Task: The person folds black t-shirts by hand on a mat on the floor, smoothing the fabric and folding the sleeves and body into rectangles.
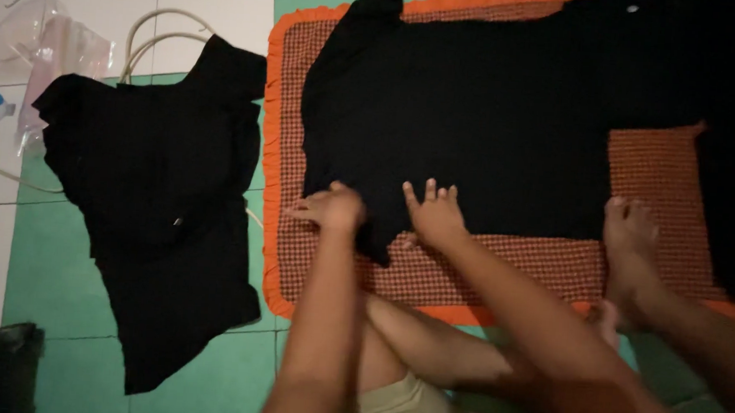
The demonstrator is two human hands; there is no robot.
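The left hand pinches the black cloth near the mat's front edge. The right hand lies open and flat on the cloth, gripping nothing. A clear plastic bag lies at the floor's far left; its contents are unclear.

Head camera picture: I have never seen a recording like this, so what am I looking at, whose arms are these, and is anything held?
The one camera sits on a person's head and looks down, so the two bare arms coming from the bottom edge are the wearer's own. The person sits on a green and white tiled floor, knees and a foot showing. A black garment lies spread on a checked mat with an orange frill. The left hand pinches the garment's lower edge; the right hand presses flat on it, fingers spread. A second black garment lies on the tiles to the left, beside clear plastic bags.
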